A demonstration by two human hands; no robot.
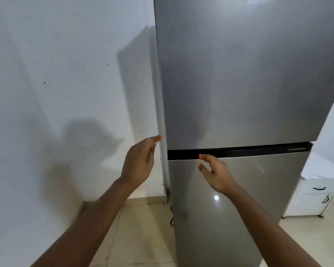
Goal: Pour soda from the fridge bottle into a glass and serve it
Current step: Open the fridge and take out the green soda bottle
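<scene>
A tall silver fridge (239, 83) fills the right half of the view, both doors closed, with a black strip (249, 150) between the upper and lower door. My left hand (139, 160) is raised at the fridge's left edge, fingers together and extended, fingertips near the upper door's edge. In front of the lower door, just below the black strip, my right hand (214, 170) has its fingers loosely curled and apart, holding nothing. No bottle or glass is visible.
A white wall (56, 93) stands close on the left. A white cabinet (316, 195) with dark handles sits to the right of the fridge. Beige tiled floor (143, 228) lies below, and a dark cable (171, 220) runs by the fridge's lower left edge.
</scene>
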